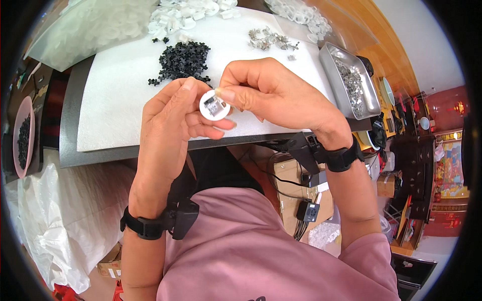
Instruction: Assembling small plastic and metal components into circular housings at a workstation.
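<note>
A small white round plastic piece, with metal and dark parts set in its middle, is held up over the near edge of the white foam sheet. My left hand grips it from the left, its thumb up and its lower fingers curled behind. At the piece's upper right rim, the thumb and forefinger of my right hand pinch closed; whether a tiny part is between these fingertips is hidden. Just beyond my left hand lies a heap of small black cross-shaped parts.
Small metal clips lie farther back on the white foam sheet. A metal tray of metal parts stands at the right. White plastic pieces are piled at the back, and a pink basin with black parts sits far left.
</note>
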A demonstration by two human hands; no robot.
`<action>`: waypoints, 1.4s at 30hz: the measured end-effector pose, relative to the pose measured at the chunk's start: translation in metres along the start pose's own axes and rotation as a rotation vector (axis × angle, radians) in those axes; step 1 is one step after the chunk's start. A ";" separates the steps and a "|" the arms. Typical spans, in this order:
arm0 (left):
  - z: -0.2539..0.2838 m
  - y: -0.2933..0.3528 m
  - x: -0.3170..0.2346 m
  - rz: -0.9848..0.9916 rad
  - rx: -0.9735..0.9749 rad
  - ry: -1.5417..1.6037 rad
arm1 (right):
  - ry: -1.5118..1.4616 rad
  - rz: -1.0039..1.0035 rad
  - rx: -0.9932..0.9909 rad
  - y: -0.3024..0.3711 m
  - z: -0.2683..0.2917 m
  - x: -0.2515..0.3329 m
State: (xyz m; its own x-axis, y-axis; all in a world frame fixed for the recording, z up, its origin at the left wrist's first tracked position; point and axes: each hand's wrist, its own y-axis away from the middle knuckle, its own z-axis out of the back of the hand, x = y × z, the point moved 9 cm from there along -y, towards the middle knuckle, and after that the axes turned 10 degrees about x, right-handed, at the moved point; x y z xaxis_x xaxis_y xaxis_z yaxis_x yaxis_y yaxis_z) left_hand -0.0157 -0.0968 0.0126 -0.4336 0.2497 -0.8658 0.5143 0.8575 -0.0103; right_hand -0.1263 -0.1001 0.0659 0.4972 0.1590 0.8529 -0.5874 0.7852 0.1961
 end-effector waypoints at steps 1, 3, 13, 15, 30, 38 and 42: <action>-0.005 -0.002 0.001 0.021 0.059 0.007 | 0.033 0.058 0.042 -0.001 -0.002 0.007; -0.006 -0.002 0.000 -0.006 0.069 0.007 | 0.054 0.061 0.040 -0.005 -0.001 0.007; 0.005 0.000 0.001 -0.111 0.043 0.106 | 0.314 0.250 -0.170 -0.002 -0.003 0.020; 0.005 -0.001 0.000 -0.126 0.061 0.124 | 0.344 0.275 -0.222 0.003 -0.006 0.024; 0.004 0.001 -0.006 -0.247 0.034 0.115 | 0.465 0.254 -0.319 0.004 -0.013 0.024; 0.006 0.003 -0.009 -0.211 -0.045 0.052 | 0.485 0.298 -0.410 0.010 -0.011 0.026; 0.005 0.002 -0.007 -0.222 -0.030 0.071 | 0.416 0.346 -0.470 0.015 -0.009 0.030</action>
State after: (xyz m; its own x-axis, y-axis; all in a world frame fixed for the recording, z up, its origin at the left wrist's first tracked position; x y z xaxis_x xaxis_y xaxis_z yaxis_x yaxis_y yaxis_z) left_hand -0.0077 -0.0989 0.0155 -0.5852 0.0839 -0.8066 0.3791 0.9076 -0.1806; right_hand -0.1147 -0.0780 0.0904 0.5897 0.5869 0.5548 -0.4650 0.8084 -0.3608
